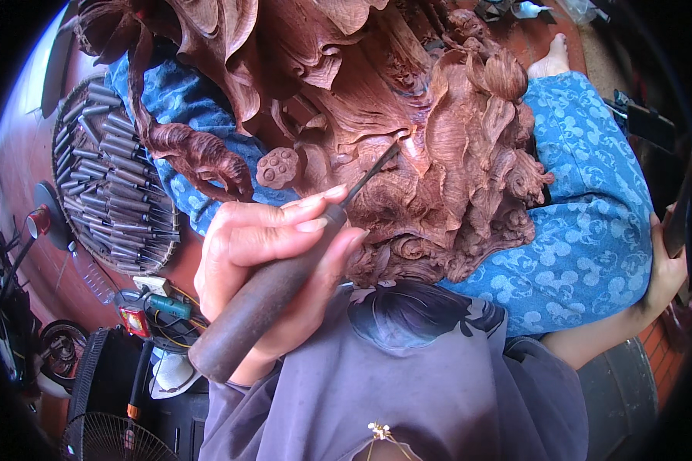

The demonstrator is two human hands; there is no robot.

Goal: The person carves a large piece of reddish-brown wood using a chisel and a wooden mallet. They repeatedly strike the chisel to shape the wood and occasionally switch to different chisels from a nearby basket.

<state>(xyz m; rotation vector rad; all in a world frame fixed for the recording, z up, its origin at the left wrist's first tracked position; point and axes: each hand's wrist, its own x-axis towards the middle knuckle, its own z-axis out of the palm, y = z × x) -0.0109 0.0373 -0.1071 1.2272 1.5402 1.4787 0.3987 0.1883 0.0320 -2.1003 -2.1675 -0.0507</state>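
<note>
Wood, red-brown and full of curls and leaves, filled our lap: the big wood carving (pixel 407 146) rested on our knees, on the blue patterned cloth (pixel 592 230) of our legs. Our left hand (pixel 265 257) was closed tight around the carving chisel (pixel 284 284), fingers wrapped on its dark round handle. The thin metal tip pointed up into a deep groove of the carving, and it looked to be touching the wood there. Our right hand (pixel 665 269) was far out at the side, by the edge of the carving, and we could not tell if it gripped anything. A round basket tray (pixel 69 223) of other chisels lay well apart on the floor to the left. We judged the cutting of small details was in hand. A next cut would need a small, slow push along the groove, with the carving held steady.
</note>
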